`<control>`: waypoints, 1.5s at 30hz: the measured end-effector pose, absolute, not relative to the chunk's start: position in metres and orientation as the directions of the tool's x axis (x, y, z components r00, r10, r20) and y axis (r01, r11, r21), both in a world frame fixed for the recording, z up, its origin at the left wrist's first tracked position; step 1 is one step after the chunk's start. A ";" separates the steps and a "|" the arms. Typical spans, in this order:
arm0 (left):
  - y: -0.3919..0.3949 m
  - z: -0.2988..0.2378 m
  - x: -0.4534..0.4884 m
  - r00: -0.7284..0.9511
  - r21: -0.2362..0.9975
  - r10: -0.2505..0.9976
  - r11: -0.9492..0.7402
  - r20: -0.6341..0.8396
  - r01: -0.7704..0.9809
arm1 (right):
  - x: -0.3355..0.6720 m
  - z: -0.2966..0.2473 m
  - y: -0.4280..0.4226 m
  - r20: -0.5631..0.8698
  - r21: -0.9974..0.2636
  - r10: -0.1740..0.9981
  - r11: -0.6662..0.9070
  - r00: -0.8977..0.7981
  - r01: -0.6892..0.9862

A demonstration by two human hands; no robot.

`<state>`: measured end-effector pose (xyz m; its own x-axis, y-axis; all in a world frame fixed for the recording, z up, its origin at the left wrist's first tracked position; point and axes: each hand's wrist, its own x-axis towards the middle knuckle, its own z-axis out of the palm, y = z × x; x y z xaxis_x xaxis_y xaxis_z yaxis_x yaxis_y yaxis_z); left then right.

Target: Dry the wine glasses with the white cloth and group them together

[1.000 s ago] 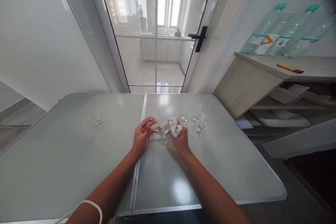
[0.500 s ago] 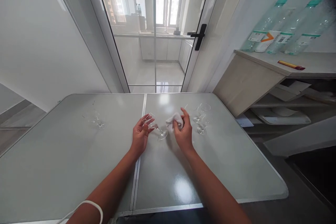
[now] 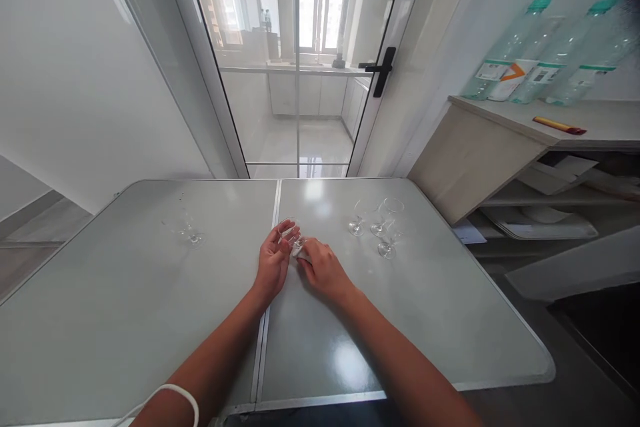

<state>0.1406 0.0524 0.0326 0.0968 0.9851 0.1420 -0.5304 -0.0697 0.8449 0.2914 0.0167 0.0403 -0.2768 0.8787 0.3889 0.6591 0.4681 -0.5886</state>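
Note:
My left hand (image 3: 274, 259) is closed around the bowl of a clear stemmed glass (image 3: 290, 232), tilted above the table's middle seam. My right hand (image 3: 324, 268) grips a white cloth (image 3: 300, 252), pressed against the stem end of that glass; most of the cloth and the glass's foot are hidden by the fingers. To the right stand three similar glasses: one glass (image 3: 357, 227) at the left of the group, another glass (image 3: 377, 227) behind, and a nearer glass (image 3: 387, 249). A further clear glass (image 3: 195, 237) is on the left half of the table.
The grey-green table (image 3: 150, 333) has a metal edge and a seam down its middle. A closed glass door (image 3: 320, 127) is beyond it. At right, a wooden shelf unit (image 3: 450, 160) carries several plastic bottles (image 3: 530, 73) and a yellow-red stick (image 3: 559, 125).
My right hand has moved left with the cloth and now presses it onto the lower part of the glass. My left hand keeps its hold, nearly in place.

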 end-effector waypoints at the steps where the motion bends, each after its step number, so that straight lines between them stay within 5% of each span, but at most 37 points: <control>1: 0.052 0.033 0.141 0.104 0.845 0.984 -0.065 0.141 -0.531 | 0.292 0.038 0.018 0.403 -0.595 0.879 0.463 -0.254 0.657; 8: 0.052 0.033 0.134 0.052 0.970 0.990 -0.114 0.128 -0.213 | 0.298 0.037 0.019 0.389 -0.685 0.904 0.411 -0.175 0.602; 12: 0.056 0.032 0.127 0.159 0.943 0.980 -0.066 0.123 -0.326 | 0.304 0.049 0.019 0.106 -0.987 0.978 0.125 -0.182 0.098; 16: 0.055 0.030 0.125 0.298 0.880 0.944 0.015 0.145 -0.476 | 0.314 0.060 0.020 -0.052 -0.910 0.827 -0.270 -0.559 -0.316; 19: 0.053 0.028 0.126 0.265 0.887 0.949 -0.030 0.169 -0.461 | 0.315 0.062 0.019 -0.040 -0.943 0.859 -0.201 -0.510 -0.266; 21: 0.054 0.027 0.128 0.174 0.906 0.966 -0.106 0.192 -0.411 | 0.312 0.060 0.017 0.053 -0.998 0.956 0.039 -0.289 -0.054; 24: 0.056 0.025 0.130 0.055 0.915 0.973 -0.190 0.223 -0.356 | 0.306 0.058 0.016 0.332 -0.902 0.943 0.320 -0.008 0.289; 28: 0.056 0.025 0.131 0.070 0.908 0.963 -0.218 0.259 -0.358 | 0.306 0.060 0.020 0.443 -0.891 0.846 0.377 0.297 0.253; 36: 0.051 0.026 0.130 0.148 0.909 0.963 -0.152 0.224 -0.388 | 0.311 0.066 0.021 0.131 -0.969 0.949 0.183 -0.287 0.163; 40: 0.051 0.029 0.128 0.234 0.893 0.956 -0.056 0.177 -0.446 | 0.308 0.064 0.019 -0.047 -0.972 0.883 -0.147 -0.466 -0.181; 42: 0.053 0.029 0.128 0.237 0.887 0.958 -0.035 0.161 -0.461 | 0.305 0.061 0.022 -0.116 -0.928 0.887 -0.257 -0.447 -0.271; 45: 0.056 0.025 0.129 0.173 0.894 0.973 -0.061 0.152 -0.443 | 0.302 0.059 0.026 -0.019 -0.978 0.997 -0.033 -0.074 -0.205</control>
